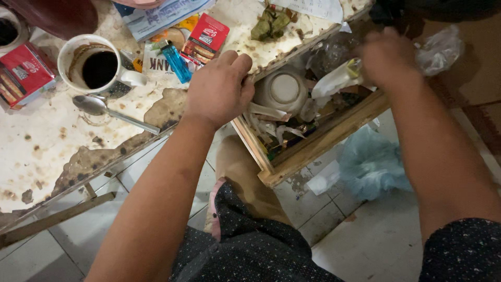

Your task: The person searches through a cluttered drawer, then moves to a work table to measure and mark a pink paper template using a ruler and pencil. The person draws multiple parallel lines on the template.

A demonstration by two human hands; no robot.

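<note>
Both forearms reach forward over a dark speckled garment (pixel 250 250) at the frame's bottom. Left hand (pixel 219 89) is knuckles up, fingers curled over the table's edge where it meets the open wooden drawer (pixel 318 143), pressed down on the rim; can't tell if anything is pinched under it. Right hand (pixel 389 57) is motion-blurred over the drawer's far side, fingers bunched around crumpled white paper or plastic (pixel 336 78); grip unclear.

The drawer hangs open below the tabletop, stuffed with wrappers and scraps. An upturned white ceramic bowl (pixel 284 91) sits inside, just beside the left fingertips, between the two hands.

On the peeling white tabletop (pixel 47 141): a metal spoon (pixel 112 112), a white mug of black coffee (pixel 96 65), a blue lighter (pixel 176 61) near the left hand. A flat red rectangular packet (pixel 206 39) lies beyond the lighter, another red packet (pixel 23 73) at the left edge, a pale printed booklet (pixel 162 15) at the far edge. Crumpled bluish plastic bag (pixel 370 164) on the tiled floor.
</note>
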